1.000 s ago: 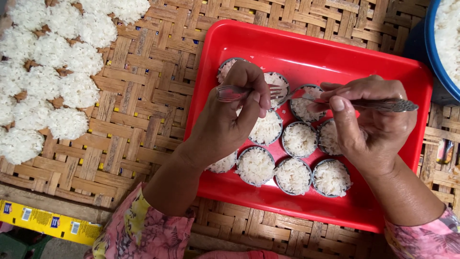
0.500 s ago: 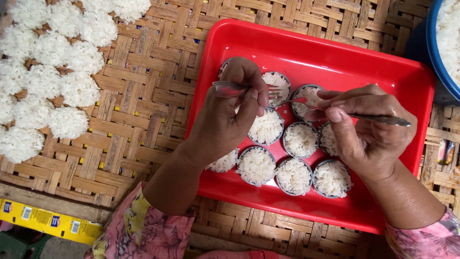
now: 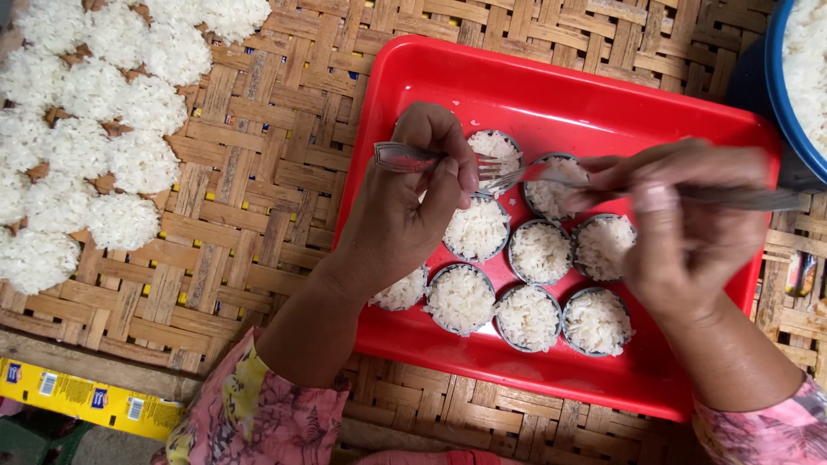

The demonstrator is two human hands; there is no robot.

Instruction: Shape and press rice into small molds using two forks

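While our left hand (image 3: 405,215) is closed round the handle of a fork (image 3: 431,159), tines pointing right, our right hand (image 3: 689,232) grips a 2nd fork (image 3: 551,176) w/ tines pointing left; the two sets of tines meet just above the red tray (image 3: 551,86), over the gap btwn the two top cups. Both forks lie roughly level, long axes running left-right across the view, the right one's handle sticking out past the fingers toward the blue bowl (image 3: 780,77). Right hand is motion-blurred, so we can't tell exact finger placement. Under and round the hands sit small round cups of white rice (image 3: 461,297), about nine visible, touching or just beside each other in the tray; all look filled, some partly hidden by the left hand. Judging from that, filling looks mostly done, w/ the top cups being worked. Outward, on the woven bamboo mat (image 3: 258,172), moulded rice mounds (image 3: 121,164) lie in rows at left, well apart from the tray. Blue bowl at far right holds more rice. A yellow strip (image 3: 86,398) shows below the mat's edge.
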